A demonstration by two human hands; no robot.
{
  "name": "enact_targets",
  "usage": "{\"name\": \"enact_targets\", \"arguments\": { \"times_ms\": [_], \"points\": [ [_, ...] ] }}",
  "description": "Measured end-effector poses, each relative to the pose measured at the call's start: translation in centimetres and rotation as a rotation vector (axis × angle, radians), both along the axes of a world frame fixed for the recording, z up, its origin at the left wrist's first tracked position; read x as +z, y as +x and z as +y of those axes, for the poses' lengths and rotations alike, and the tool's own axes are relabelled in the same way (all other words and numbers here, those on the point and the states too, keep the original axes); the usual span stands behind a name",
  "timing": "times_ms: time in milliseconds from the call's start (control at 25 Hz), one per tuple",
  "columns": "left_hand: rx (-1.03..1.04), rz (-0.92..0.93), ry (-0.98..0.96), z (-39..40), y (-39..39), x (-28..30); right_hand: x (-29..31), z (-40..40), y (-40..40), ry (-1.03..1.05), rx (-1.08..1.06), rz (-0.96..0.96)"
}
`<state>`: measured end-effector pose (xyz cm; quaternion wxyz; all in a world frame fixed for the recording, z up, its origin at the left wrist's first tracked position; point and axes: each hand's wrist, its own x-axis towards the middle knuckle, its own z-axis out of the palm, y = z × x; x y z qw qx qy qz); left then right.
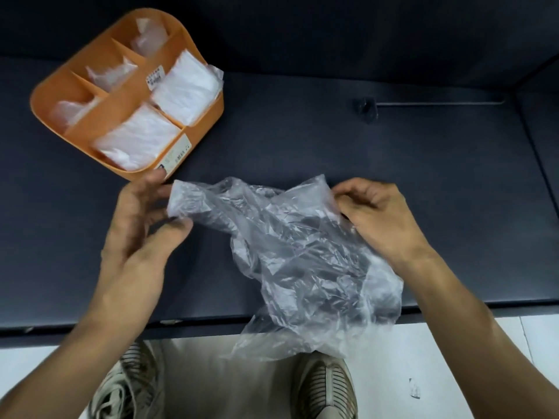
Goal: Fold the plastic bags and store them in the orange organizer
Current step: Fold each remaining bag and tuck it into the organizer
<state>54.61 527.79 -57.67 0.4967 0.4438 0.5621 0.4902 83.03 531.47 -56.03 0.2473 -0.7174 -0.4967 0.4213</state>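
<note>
1. Plastic bag [302,261]: crumpled, clear, spread between both hands, hanging past the table [393,131] edge.
2. Left hand [145,225]: pinches its left corner.
3. Right hand [378,216]: grips its right corner.
4. Orange organizer [121,95]: just beyond the left hand.

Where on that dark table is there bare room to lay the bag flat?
The widest bare stretch of the dark table lies right of the orange plastic organizer, running to the small black knob. It is crowded near the front edge, where the left hand and right hand hold the crumpled clear plastic bag.
</note>
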Motion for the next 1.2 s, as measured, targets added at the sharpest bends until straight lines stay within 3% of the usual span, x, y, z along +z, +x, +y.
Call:
{"name": "enact_targets", "arguments": {
  "times_ms": [160, 320, 480, 680, 1000, 1200],
  "points": [
    [-0.022, -0.033, -0.054, -0.3, 0.1, 0.5, -0.6, -0.4, 0.3, 0.042, -0.036, -0.055],
    [0.050, 0.031, -0.079, 0.4, 1.1, 0.9, -0.4, -0.3, 0.0, 0.017, -0.245, 0.126],
    [0.134, 0.047, -0.049, 1.0, 2.0, 0.7, 0.0, -0.4, -0.6, 0.024, -0.182, 0.192],
    [0.117, -0.363, -0.107, 0.3, 1.5, 0.1, -0.2, -0.3, -0.5, 0.120, -0.102, 0.135],
    [0.241, -0.131, -0.172, -0.1, 1.6, -0.4, -0.9, -0.5, 1.2, 0.163, -0.192, 0.141],
    [0.241, -0.053, -0.234, 1.1, 0.5, -0.5, -0.6, 0.9, 5.0, 0.083, -0.235, 0.034]
  ]
}}
